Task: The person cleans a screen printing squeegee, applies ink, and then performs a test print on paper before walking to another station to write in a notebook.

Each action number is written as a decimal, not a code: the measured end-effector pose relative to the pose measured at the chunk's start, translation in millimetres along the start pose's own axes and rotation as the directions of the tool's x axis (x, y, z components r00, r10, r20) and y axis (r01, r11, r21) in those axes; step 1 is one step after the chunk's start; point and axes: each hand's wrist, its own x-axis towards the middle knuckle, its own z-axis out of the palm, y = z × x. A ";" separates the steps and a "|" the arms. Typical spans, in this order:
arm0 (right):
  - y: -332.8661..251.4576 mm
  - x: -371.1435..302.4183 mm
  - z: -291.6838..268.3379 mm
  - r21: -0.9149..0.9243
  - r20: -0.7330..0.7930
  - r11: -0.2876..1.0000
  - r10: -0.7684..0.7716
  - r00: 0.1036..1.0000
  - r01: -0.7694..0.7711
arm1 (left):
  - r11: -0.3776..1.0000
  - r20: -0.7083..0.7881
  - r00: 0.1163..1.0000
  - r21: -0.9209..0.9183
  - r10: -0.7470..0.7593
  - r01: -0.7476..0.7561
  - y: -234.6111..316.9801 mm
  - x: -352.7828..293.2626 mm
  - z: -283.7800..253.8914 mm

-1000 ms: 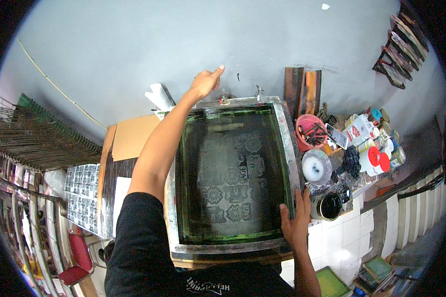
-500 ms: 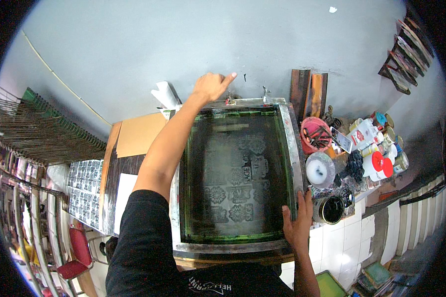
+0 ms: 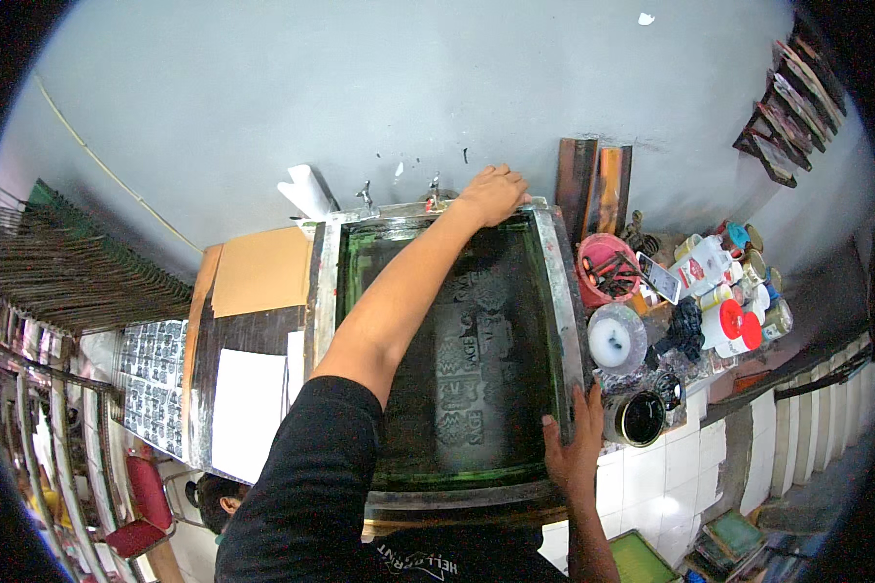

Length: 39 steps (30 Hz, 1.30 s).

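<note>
A screen-printing frame (image 3: 570, 321) with a metal rim lies on the bench, its dark mesh (image 3: 408, 457) showing pale patterned motifs and green-edged borders. My left arm reaches across it. At the far rim, toward the right corner, my left hand (image 3: 496, 194) has its fingers curled down over a clamp that it hides. Two other metal clamps stand to its left, the middle one (image 3: 435, 187) and the left one (image 3: 365, 194). My right hand (image 3: 574, 447) rests at the frame's near right side, thumb and fingers spread along the rim.
Right of the frame stand a pink tub of tools (image 3: 610, 270), a white tub (image 3: 616, 340), a can of black ink (image 3: 642, 416) and several bottles. Squeegees (image 3: 593, 189) lean on the wall. White paper (image 3: 248, 403) and brown card (image 3: 262, 272) lie left; a person's head (image 3: 222, 500) shows below.
My left hand has moved right along the far rim, uncovering the left clamp and covering the right one. My right hand stays on the near right side. The view has shifted slightly.
</note>
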 end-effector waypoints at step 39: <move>-1.2 1.9 -4.1 0.066 -0.033 0.998 -0.017 0.999 0.019 | 0.787 0.253 0.845 -0.312 -0.471 0.532 -8.3 15.9 -62.6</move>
